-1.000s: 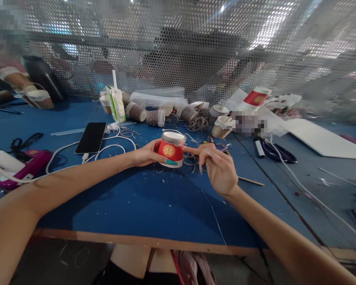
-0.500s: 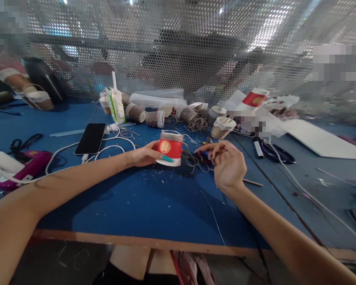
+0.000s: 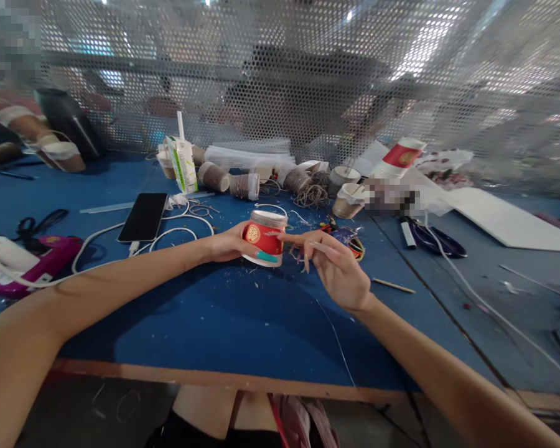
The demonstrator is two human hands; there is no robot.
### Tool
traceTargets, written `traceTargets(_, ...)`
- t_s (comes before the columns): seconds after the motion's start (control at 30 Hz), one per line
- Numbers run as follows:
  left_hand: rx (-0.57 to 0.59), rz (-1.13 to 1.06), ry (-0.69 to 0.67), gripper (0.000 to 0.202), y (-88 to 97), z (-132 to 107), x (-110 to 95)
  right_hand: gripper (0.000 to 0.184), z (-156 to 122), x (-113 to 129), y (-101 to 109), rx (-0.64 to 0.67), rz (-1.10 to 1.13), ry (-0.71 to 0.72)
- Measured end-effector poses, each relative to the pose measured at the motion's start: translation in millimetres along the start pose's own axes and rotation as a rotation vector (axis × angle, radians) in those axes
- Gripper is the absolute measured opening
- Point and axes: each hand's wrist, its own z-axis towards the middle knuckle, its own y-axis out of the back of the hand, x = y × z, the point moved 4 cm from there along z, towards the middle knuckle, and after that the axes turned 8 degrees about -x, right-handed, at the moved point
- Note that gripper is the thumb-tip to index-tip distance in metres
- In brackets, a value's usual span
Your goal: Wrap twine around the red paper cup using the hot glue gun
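My left hand [image 3: 228,244] is wrapped round an upside-down red paper cup [image 3: 263,237] with a gold emblem and a band of twine at its top. The cup is tilted slightly over the blue table [image 3: 214,311]. My right hand [image 3: 333,267] is just right of the cup, its forefinger stretched out and touching the cup's side, other fingers loosely curled. A thin strand of twine [image 3: 336,339] runs from under that hand toward the table's front edge.
A black phone [image 3: 144,216] with white cables lies left. A milk carton with a straw [image 3: 182,162], several twine-wrapped cups [image 3: 242,185] and loose twine [image 3: 310,194] stand behind. A purple glue gun [image 3: 37,264] and scissors [image 3: 40,223] are far left; perforated metal screen behind.
My right hand drew back to the twine pile half a second ago, then came back with its forefinger on the cup. The left hand has turned the cup, so the emblem faces left.
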Motion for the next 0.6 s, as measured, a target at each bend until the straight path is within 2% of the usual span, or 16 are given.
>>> traceTargets(0.1,0.013,-0.011,-0.012,0.067,0.4,0,0,0.035,5,-3,11,-0.135,-0.004,0.046)
traceTargets(0.2,0.011,-0.018,-0.024,0.066,2.7,0,2,0.038,10,-9,31,-0.371,-0.111,0.062)
traceTargets(0.27,0.0,-0.022,-0.04,0.064,4.8,1,2,0.032,14,-9,47,-0.553,-0.329,0.026)
traceTargets(0.33,0.002,-0.033,-0.053,0.063,6.1,1,2,0.026,18,-3,60,-0.663,-0.697,-0.036)
traceTargets(0.4,0.013,-0.05,-0.059,0.061,6.4,2,2,0.036,22,5,69,-0.629,-1.088,-0.168)
traceTargets(0.47,0.018,-0.063,-0.064,0.06,5.9,3,2,0.059,25,7,77,-0.455,-1.342,-0.347)
traceTargets(0.53,0.011,-0.059,-0.071,0.059,4.9,5,2,0.073,25,4,87,-0.271,-1.458,-0.477)
traceTargets(0.6,-0.008,-0.056,-0.088,0.058,4.0,7,2,0.075,25,-1,97,-0.197,-1.532,-0.487)
